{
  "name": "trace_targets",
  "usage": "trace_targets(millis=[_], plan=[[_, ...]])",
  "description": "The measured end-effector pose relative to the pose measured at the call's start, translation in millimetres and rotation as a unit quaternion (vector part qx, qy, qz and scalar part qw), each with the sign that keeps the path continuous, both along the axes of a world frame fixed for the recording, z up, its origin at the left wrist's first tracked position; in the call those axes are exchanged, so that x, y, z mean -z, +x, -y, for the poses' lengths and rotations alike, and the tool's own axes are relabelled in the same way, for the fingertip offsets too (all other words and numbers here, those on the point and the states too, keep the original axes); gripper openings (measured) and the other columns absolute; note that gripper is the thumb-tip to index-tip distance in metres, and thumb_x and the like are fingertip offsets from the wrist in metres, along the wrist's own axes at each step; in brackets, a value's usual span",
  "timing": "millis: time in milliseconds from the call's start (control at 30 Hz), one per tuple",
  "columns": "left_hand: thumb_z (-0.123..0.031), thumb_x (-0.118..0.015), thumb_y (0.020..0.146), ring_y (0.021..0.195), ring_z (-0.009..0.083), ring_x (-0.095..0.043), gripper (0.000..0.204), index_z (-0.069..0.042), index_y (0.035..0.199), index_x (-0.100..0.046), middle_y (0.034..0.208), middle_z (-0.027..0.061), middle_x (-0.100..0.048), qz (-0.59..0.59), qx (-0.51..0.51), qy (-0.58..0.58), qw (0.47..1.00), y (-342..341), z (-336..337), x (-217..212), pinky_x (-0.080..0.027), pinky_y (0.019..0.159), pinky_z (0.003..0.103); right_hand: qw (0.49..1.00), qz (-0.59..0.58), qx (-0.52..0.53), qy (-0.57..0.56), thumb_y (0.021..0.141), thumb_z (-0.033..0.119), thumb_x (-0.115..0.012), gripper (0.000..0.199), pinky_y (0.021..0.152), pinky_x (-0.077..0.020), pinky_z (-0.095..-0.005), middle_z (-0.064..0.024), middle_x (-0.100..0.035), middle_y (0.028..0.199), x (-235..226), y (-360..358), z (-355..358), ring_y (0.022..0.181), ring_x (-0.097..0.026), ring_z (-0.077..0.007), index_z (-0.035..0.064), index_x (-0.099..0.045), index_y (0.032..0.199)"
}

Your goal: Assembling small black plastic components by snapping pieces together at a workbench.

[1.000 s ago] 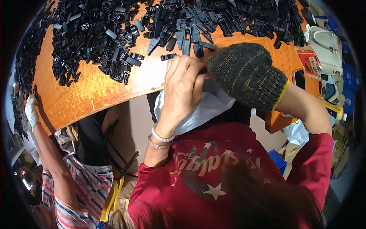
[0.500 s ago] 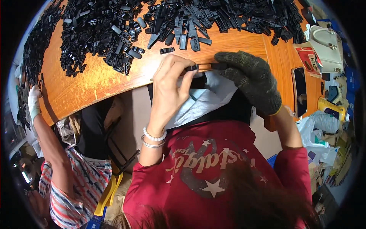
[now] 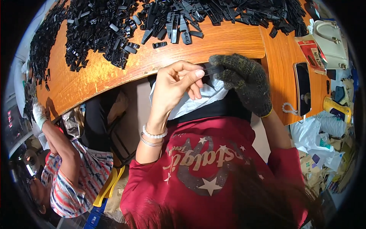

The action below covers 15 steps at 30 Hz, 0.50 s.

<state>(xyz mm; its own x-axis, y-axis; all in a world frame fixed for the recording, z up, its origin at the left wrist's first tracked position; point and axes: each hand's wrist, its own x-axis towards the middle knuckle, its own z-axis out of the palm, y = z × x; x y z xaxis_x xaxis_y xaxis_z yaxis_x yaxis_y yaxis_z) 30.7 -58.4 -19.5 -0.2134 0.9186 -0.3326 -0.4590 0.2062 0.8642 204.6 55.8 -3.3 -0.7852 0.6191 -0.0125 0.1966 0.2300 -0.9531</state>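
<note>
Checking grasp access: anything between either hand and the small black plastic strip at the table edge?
Nothing visible. The left hand pinches one end of the black plastic strip and the gloved right hand grips the other end; both touch it directly, over the white bag.

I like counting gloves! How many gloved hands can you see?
2. A dark knitted glove on the person's right hand, holding a black plastic strip; a white glove on a co-worker's hand, far left at the table edge.

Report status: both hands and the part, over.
Left hand bare, pinching one end of the black plastic strip. Right hand in dark knit glove, grip on the other end. Held just off the orange table edge; nothing blocking.
</note>
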Motion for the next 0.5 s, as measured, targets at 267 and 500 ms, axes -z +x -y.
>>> trace_targets(millis=[267, 500], plan=[[-0.026, -0.073, 0.082, 0.059, 0.0296, -0.061, 0.026, -0.002, 0.081, -0.062, 0.077, 0.0119, -0.059, -0.717, -0.152, 0.057, 0.678, -13, -39, 4, -0.047, 0.053, 0.038, 0.981, 0.084, -0.049, 0.166, 0.085, 0.020, -0.065, 0.024, 0.075, -0.0502, -0.0379, -0.0124, -0.067, 0.094, -4, 0, 6, 0.085, -0.063, -0.0309, 0.0059, -0.068, 0.105], [-0.031, -0.072, 0.082, 0.060, 0.0317, -0.061, 0.032, -0.002, 0.086, -0.061, 0.077, 0.0133, -0.059, -0.745, -0.144, -0.010, 0.651, -10, -49, 11, -0.046, 0.051, 0.040, 0.986, 0.058, -0.006, 0.158, 0.081, 0.015, -0.067, 0.031, 0.077, -0.0510, -0.0387, -0.0111, -0.066, 0.102, 10, -4, 2, 0.088, -0.065, -0.0273, 0.0061, -0.065, 0.110]])
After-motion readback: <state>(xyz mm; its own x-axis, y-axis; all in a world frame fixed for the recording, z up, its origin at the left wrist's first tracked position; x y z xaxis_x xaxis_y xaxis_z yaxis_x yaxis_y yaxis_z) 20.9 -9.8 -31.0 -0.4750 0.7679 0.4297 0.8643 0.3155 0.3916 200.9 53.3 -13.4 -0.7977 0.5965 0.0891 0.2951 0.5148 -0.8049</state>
